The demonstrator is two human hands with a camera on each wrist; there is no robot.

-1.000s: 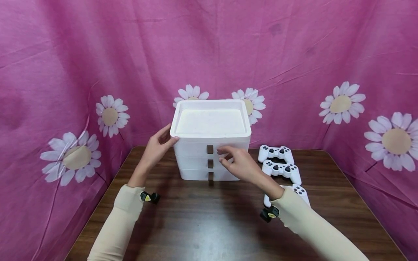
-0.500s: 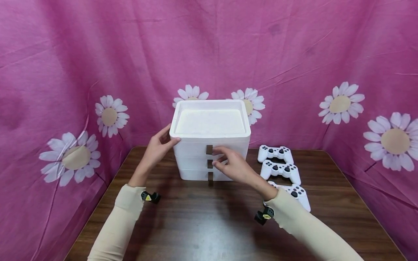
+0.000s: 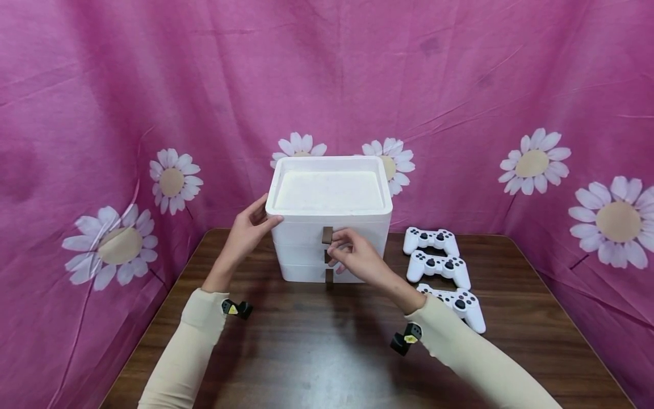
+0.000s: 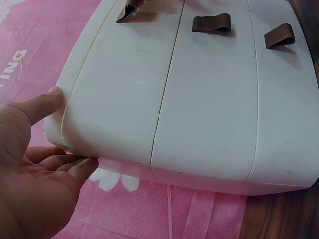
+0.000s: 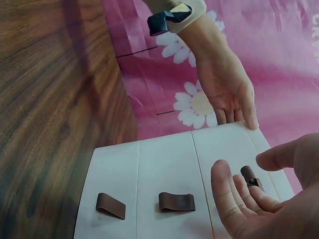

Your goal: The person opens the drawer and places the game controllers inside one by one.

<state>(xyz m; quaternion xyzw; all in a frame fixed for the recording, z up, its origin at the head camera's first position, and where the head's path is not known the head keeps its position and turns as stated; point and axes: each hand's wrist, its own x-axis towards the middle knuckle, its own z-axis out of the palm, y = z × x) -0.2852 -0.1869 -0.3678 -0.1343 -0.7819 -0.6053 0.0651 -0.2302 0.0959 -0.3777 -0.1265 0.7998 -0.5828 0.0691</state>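
A white drawer unit (image 3: 301, 233) with three stacked drawers stands on the table, a brown tab pull on each drawer front. My left hand (image 3: 246, 233) grips its upper left front corner, the thumb on the front near the rim and the other fingers along the side. At the top drawer's pull (image 3: 327, 234) is my right hand (image 3: 360, 255), its fingertips right beside the tab and its fingers loosely bent. In the right wrist view the top pull (image 5: 250, 177) shows between spread thumb and fingers. The middle pull (image 4: 212, 23) and bottom pull (image 4: 280, 36) hang free.
Three white game controllers lie in a column right of the drawer unit: a back one (image 3: 431, 241), a middle one (image 3: 440, 268) and a front one (image 3: 460, 305) by the right forearm. A pink flowered cloth (image 3: 327, 79) surrounds the wooden table (image 3: 306, 341).
My right hand has moved left along the drawer front to the top pull, which now looks tilted. More of the front controller shows. The left hand stays at the corner.
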